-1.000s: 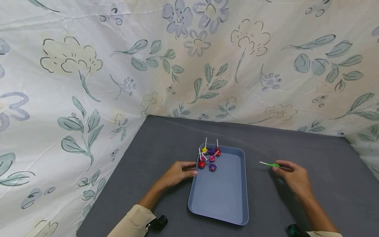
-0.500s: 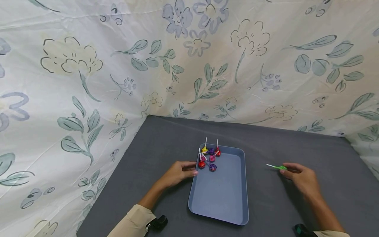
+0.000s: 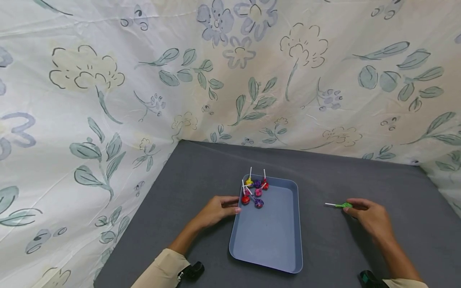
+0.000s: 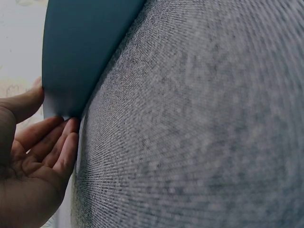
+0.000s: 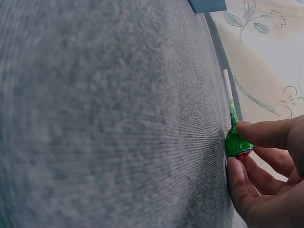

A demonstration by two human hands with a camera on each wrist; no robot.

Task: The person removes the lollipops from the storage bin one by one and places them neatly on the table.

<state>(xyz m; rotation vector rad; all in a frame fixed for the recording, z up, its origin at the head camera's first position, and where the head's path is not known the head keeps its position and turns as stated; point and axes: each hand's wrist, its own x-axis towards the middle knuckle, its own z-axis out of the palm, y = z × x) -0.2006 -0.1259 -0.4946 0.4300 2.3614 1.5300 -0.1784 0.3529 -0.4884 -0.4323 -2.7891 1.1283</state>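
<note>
A green-wrapped lollipop (image 3: 343,205) with a white stick is pinched between the thumb and fingers of my right hand (image 3: 372,218), low over the table right of the tray. Its stick points left. In the right wrist view, the lollipop (image 5: 237,142) shows red at the end of its wrapper. A blue-grey tray (image 3: 268,240) stands in front of me, and my left hand (image 3: 214,210) holds its left edge. The left wrist view has the thumb at the rim of the tray (image 4: 80,47) and the fingertips against the outer wall.
Several lollipops lie grouped in the tray's far left corner, among them a yellow one (image 3: 249,182), a red one (image 3: 245,199) and a purple one (image 3: 259,203). Some sticks poke past the rim. Floral cloth (image 3: 230,80) hangs behind and left of the dark grey table (image 3: 201,168).
My right hand has moved right and slightly nearer with the green lollipop, mostly in the first half second. My left hand and the tray have stayed in place.
</note>
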